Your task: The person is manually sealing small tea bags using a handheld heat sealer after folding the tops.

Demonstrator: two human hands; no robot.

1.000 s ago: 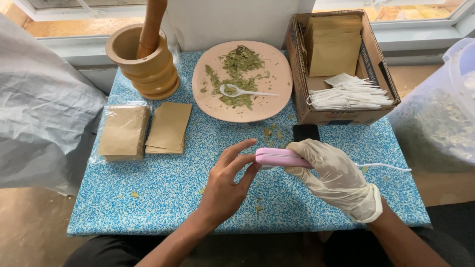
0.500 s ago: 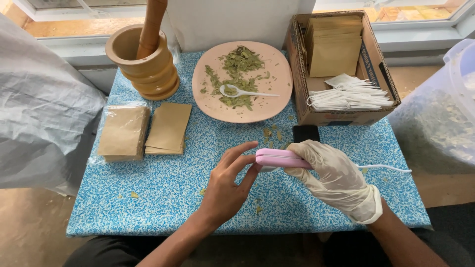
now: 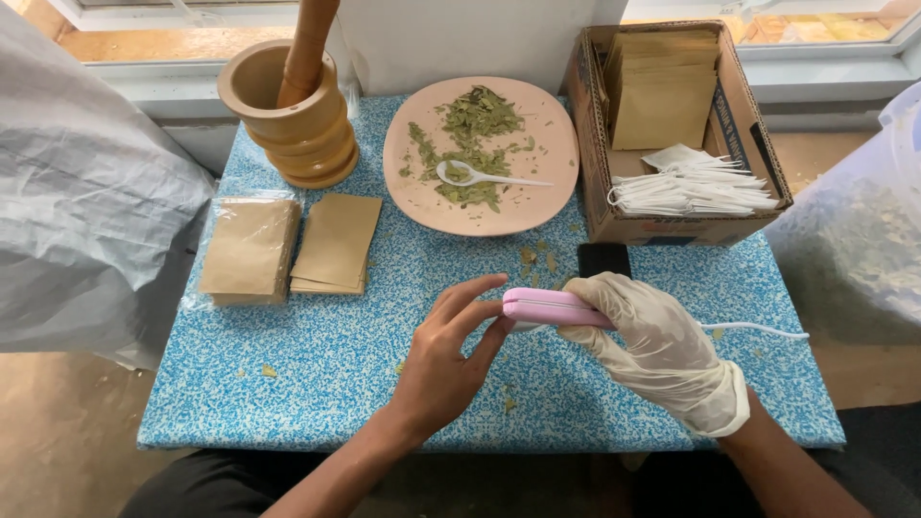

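Clamping the pink sealer (image 3: pixel 552 308), the gloved right hand (image 3: pixel 662 350) grips while bare left hand (image 3: pixel 446 355) fingers touch its tip.

The right hand (image 3: pixel 662 350) covers the near end of the pink sealer (image 3: pixel 547 307), so its grip there cannot be seen. The pestle (image 3: pixel 307 48) is cut off by the far edge. The bag (image 3: pixel 854 249) at right and grey sheet (image 3: pixel 77 221) at left run out of frame. Both forearms leave the near edge.

Brown pouch stacks (image 3: pixel 288 245) table left, cardboard box (image 3: pixel 590 144) w/ pouches top right
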